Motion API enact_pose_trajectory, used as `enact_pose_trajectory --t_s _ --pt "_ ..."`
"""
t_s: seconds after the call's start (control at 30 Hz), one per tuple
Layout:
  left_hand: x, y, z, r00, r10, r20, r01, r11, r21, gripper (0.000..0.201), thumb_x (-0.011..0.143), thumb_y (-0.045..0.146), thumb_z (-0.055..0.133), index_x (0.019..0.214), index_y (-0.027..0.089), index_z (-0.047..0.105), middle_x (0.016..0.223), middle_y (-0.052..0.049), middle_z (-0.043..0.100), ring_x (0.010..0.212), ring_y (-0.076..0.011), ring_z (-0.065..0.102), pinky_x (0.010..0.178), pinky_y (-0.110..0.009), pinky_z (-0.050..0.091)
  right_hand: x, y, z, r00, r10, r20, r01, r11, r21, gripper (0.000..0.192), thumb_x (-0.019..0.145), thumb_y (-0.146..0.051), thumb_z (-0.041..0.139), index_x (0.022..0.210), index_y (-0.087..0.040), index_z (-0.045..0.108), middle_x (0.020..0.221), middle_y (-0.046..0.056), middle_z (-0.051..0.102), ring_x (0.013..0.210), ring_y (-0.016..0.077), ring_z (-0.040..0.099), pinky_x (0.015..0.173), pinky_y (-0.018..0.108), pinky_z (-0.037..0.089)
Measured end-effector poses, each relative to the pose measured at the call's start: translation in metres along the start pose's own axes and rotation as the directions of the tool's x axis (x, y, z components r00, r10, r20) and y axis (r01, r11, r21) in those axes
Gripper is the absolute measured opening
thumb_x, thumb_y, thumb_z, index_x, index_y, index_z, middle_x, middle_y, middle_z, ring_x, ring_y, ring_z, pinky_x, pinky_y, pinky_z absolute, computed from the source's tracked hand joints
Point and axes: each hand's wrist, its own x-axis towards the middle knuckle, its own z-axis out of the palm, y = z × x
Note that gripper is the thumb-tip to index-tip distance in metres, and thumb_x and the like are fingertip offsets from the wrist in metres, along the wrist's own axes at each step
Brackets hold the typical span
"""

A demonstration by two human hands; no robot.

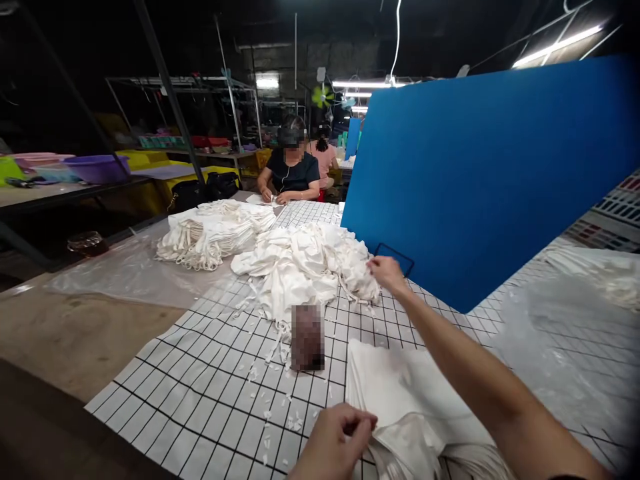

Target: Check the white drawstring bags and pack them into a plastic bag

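Note:
My left hand (337, 437) is low in the middle, thumb and forefinger pinched at the edge of a folded white cloth (420, 380) in a stack at the front right. My right arm reaches forward over that stack. My right hand (389, 273) has its fingers closed at the right edge of a heap of crumpled white cloth pieces (305, 260) with thin straps; whatever lies between those fingertips is too small to tell. Just in front of the heap, a phone-sized blurred object (307, 339) lies on the grid-patterned table cover (200, 373).
A large blue board (480, 173) stands tilted at the right, a black wire frame (395, 257) at its foot. Bundled white pieces (215, 233) lie back left, beside a glass cup (87, 243). Clear plastic (560, 347) covers the right side. A co-worker (290, 167) sits across the table.

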Motion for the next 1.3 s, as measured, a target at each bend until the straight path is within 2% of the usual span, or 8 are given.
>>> enact_pose_trajectory --t_s 0.17,0.27,0.4,0.63,0.83,0.97,1.17,1.3 --pt "0.046 0.023 0.009 0.968 -0.163 0.190 0.250 0.623 -0.741 0.057 0.083 0.058 0.051 0.111 0.010 0.060 0.110 -0.017 0.064 0.087 -0.0200 0.065 0.082 -0.034 0.049 -0.087 -0.006 -0.103 0.914 -0.384 -0.133 0.406 0.876 0.262 0.024 0.084 -0.042 0.060 0.094 -0.021 0.068 0.067 0.000 0.058 0.058 0.0106 0.050 0.050 0.020 0.039" --pt "0.077 0.037 0.016 0.948 -0.112 0.297 0.318 0.367 -0.874 0.071 0.081 0.072 0.038 0.115 0.012 0.054 0.122 -0.018 0.057 0.100 -0.0276 0.063 0.086 -0.043 0.049 -0.165 0.013 -0.133 0.883 -0.465 0.066 0.442 0.870 0.217 0.017 0.082 -0.036 0.065 0.093 -0.024 0.070 0.068 0.002 0.062 0.057 0.0123 0.054 0.051 0.021 0.045" --pt "0.096 0.045 0.027 0.958 -0.050 0.284 0.287 0.259 -0.922 0.071 0.085 0.067 0.034 0.118 0.007 0.052 0.122 -0.020 0.056 0.111 -0.0333 0.057 0.090 -0.048 0.048 -0.245 0.055 -0.142 0.847 -0.390 0.360 0.379 0.919 0.105 0.014 0.082 -0.033 0.064 0.092 -0.028 0.073 0.084 0.006 0.070 0.074 0.0199 0.064 0.065 0.025 0.053" --pt "0.084 0.062 0.044 0.940 0.038 0.338 0.296 0.398 -0.868 0.055 0.090 0.050 0.038 0.129 0.013 0.045 0.144 -0.016 0.040 0.120 -0.0331 0.052 0.097 -0.049 0.044 -0.298 0.110 -0.158 0.776 -0.039 0.629 -0.038 0.993 0.108 0.020 0.076 -0.045 0.066 0.088 -0.031 0.076 0.077 0.005 0.071 0.066 0.0201 0.065 0.059 0.024 0.053" --pt "0.060 0.105 0.056 0.815 0.072 0.574 0.390 0.665 -0.637 0.055 0.094 0.046 0.030 0.126 0.006 0.050 0.139 -0.018 0.046 0.116 -0.0316 0.055 0.098 -0.045 0.044 -0.239 0.108 -0.141 0.934 0.115 0.337 -0.260 0.865 0.428 0.043 0.084 -0.054 0.054 0.107 -0.019 0.066 0.102 0.010 0.067 0.075 0.0170 0.063 0.058 0.023 0.049" --pt "0.045 0.115 0.063 0.740 0.032 0.672 0.405 0.776 -0.483 0.050 0.094 0.041 0.037 0.128 0.007 0.049 0.123 -0.020 0.059 0.096 -0.0283 0.067 0.091 -0.044 0.049 -0.194 0.087 -0.116 0.893 0.043 0.448 -0.370 0.638 0.675 0.041 0.078 -0.054 0.061 0.089 -0.015 0.062 0.067 0.002 0.061 0.049 0.0100 0.050 0.041 0.019 0.036" --pt "0.039 0.088 0.057 0.932 -0.081 0.354 0.305 0.704 -0.642 0.049 0.091 0.042 0.052 0.124 0.006 0.053 0.114 -0.017 0.065 0.100 -0.0257 0.065 0.095 -0.039 0.049 -0.203 0.093 -0.120 0.981 -0.004 0.194 -0.154 0.590 0.793 0.028 0.072 -0.038 0.074 0.084 -0.015 0.063 0.072 -0.001 0.059 0.058 0.0068 0.051 0.052 0.017 0.041" --pt "0.036 0.069 0.051 0.949 -0.172 0.263 0.313 0.587 -0.746 0.049 0.090 0.039 0.054 0.128 0.007 0.051 0.121 -0.015 0.063 0.113 -0.0254 0.059 0.102 -0.038 0.044 -0.228 0.126 -0.127 0.969 0.028 0.246 -0.205 0.648 0.733 0.034 0.075 -0.040 0.071 0.096 -0.015 0.062 0.068 0.001 0.061 0.060 0.0116 0.058 0.059 0.023 0.046"
